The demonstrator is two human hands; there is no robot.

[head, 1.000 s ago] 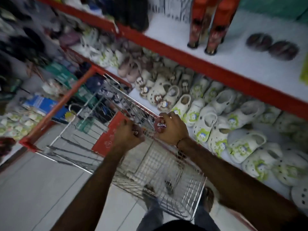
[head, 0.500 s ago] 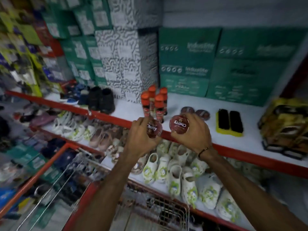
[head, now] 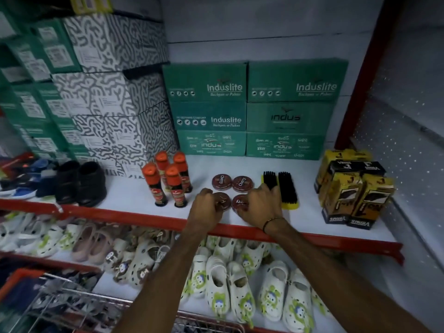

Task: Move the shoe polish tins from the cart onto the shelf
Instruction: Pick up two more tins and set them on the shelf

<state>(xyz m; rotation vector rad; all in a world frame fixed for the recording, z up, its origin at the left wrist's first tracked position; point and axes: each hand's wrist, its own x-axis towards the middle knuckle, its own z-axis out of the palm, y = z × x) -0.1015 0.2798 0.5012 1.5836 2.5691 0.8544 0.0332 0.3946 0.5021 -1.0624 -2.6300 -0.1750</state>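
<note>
Two round dark-red polish tins (head: 221,181) (head: 243,184) marked Cherry lie flat on the white shelf (head: 310,217). Just in front of them, two more tins rest on the shelf under my hands. My left hand (head: 204,206) is curled over the left tin (head: 223,201). My right hand (head: 260,205) grips the right tin (head: 239,201). Both front tins are partly hidden by my fingers. The wire cart (head: 60,306) shows at the bottom left, blurred.
Several orange-capped polish bottles (head: 168,181) stand left of the tins; a black and yellow brush pair (head: 283,188) lies right, yellow-black boxes (head: 353,188) further right. Green shoe boxes (head: 252,109) line the back. White clogs (head: 225,284) fill the lower shelf.
Both hands lifted a tin each out of the cart, carried them up over the red shelf edge, and now press them down on the shelf in front of the two tins there.
</note>
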